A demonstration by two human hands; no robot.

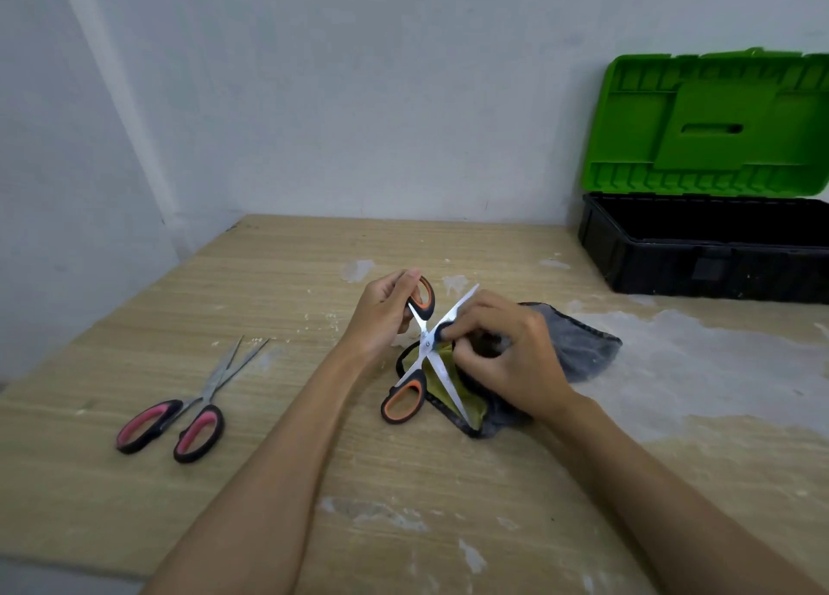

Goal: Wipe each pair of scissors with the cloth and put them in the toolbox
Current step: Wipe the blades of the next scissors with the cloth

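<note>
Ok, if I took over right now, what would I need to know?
Left hand grips the upper handle of the orange scissors, which are spread wide open.
Right hand pinches the cloth against a blade near the pivot.
Pink scissors lie on the table to the left, untouched.
Toolbox stands open at the back right; no scissors show inside it.
Left to do: finish wiping the orange pair, box it, then wipe and box the pink pair.

Shiny metal scissors (430,347); soft cloth (578,352); woodgrain table (269,280)
</note>
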